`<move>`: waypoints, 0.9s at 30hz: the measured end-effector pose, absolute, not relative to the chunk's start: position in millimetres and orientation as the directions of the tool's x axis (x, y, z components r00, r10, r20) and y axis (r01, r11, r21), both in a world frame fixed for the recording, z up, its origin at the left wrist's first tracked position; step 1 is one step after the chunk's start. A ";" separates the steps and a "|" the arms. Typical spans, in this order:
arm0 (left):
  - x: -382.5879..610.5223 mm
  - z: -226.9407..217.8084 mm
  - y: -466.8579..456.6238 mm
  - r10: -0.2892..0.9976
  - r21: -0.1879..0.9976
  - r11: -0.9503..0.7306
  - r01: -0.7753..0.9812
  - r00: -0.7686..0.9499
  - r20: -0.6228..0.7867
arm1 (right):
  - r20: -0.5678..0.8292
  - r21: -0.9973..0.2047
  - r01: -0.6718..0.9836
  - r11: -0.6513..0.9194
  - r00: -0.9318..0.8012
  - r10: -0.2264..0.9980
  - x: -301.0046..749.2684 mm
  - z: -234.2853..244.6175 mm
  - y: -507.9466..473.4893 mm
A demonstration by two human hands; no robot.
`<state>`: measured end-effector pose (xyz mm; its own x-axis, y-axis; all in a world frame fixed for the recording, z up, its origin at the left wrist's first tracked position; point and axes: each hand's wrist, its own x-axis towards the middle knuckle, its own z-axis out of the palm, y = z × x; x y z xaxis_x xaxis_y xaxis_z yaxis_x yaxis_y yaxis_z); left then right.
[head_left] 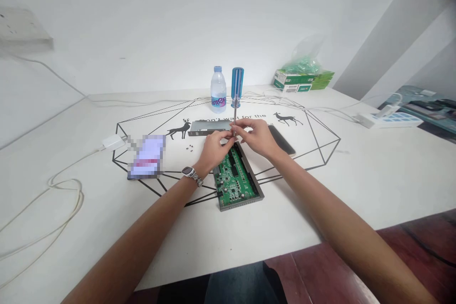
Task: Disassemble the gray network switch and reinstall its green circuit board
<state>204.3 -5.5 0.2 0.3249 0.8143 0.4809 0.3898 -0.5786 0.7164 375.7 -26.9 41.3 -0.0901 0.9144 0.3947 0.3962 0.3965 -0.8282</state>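
Observation:
A screwdriver (237,86) with a blue handle stands upright, tip down over the far end of a green circuit board (235,179) that lies in a grey metal tray. My right hand (257,137) pinches the screwdriver's metal shaft. My left hand (213,148), watch on its wrist, has its fingers closed at the shaft's lower end by the board's far edge. A grey metal cover (209,127) lies just beyond the board. A few tiny screws (190,147) lie loose on the table to the left of my hands.
A water bottle (218,89) stands behind the screwdriver. A dark phone (282,140) lies to the right of my hands, a blurred phone (147,156) to the left. White cables (64,199) loop at left. A green box (302,80) and a power strip (390,118) sit far right.

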 end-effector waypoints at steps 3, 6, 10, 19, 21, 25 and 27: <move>207.7 -0.2 -6.2 0.839 0.734 -0.544 0.407 0.255 0.481 | 0.408 -0.825 0.410 0.389 -0.046 0.912 373.3 41.0 -27.0; 210.8 -0.9 -5.7 0.854 0.751 -0.520 0.406 0.217 0.473 | 0.427 -0.815 0.420 0.399 -0.028 0.904 371.1 41.6 -27.1; 211.0 -1.2 -4.6 0.850 0.756 -0.528 0.387 0.234 0.473 | 0.456 -0.802 0.440 0.405 0.012 0.890 369.1 42.8 -26.9; 211.9 -1.0 -5.7 0.836 0.731 -0.548 0.406 0.232 0.498 | 0.505 -0.771 0.456 0.444 0.014 0.863 368.5 39.0 -25.4; 210.9 -0.3 -4.7 0.838 0.743 -0.546 0.387 0.238 0.492 | 0.496 -0.768 0.453 0.453 -0.027 0.868 369.9 38.9 -25.4; 206.1 0.8 -2.4 0.813 0.716 -0.582 0.385 0.289 0.506 | 0.451 -0.798 0.418 0.433 -0.061 0.890 372.1 40.0 -24.8; 204.0 1.6 -2.2 0.801 0.698 -0.599 0.393 0.317 0.509 | 0.439 -0.814 0.403 0.419 -0.045 0.897 372.7 40.7 -24.3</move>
